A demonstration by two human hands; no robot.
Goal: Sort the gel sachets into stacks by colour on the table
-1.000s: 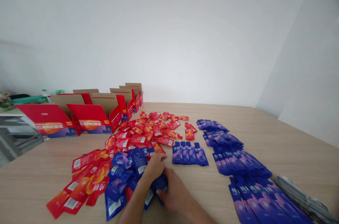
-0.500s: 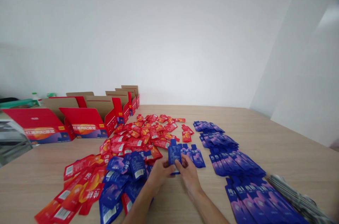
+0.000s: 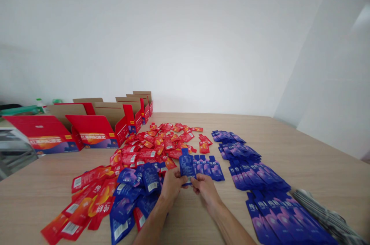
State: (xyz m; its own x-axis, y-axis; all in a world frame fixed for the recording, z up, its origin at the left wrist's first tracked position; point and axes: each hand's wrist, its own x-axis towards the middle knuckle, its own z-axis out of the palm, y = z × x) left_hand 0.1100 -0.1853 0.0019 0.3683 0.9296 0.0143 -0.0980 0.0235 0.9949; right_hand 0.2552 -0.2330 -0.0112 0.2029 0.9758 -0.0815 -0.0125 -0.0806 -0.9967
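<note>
A blue spouted pouch (image 3: 187,164) is held upright above the table, its printed back facing me. My left hand (image 3: 172,182) pinches its lower left edge between thumb and fingers. My right hand (image 3: 204,188) grips the lower right corner with thumb and forefinger. Just behind the held pouch, a short overlapping row of blue pouches (image 3: 215,168) lies face up on the table. Left of my left hand is a loose heap of blue pouches (image 3: 127,198), some showing barcodes.
Red pouches (image 3: 147,144) spread across the table's middle and left. Red open cartons (image 3: 98,133) line the back left. Neat overlapping rows of blue pouches (image 3: 257,173) run down the right side, beside a striped cloth bundle (image 3: 320,214). A white wall stands behind the table (image 3: 248,121).
The held pouch has shifted slightly left. My right hand has slid from the pouch's side down to its lower corner. The view has tilted a little.
</note>
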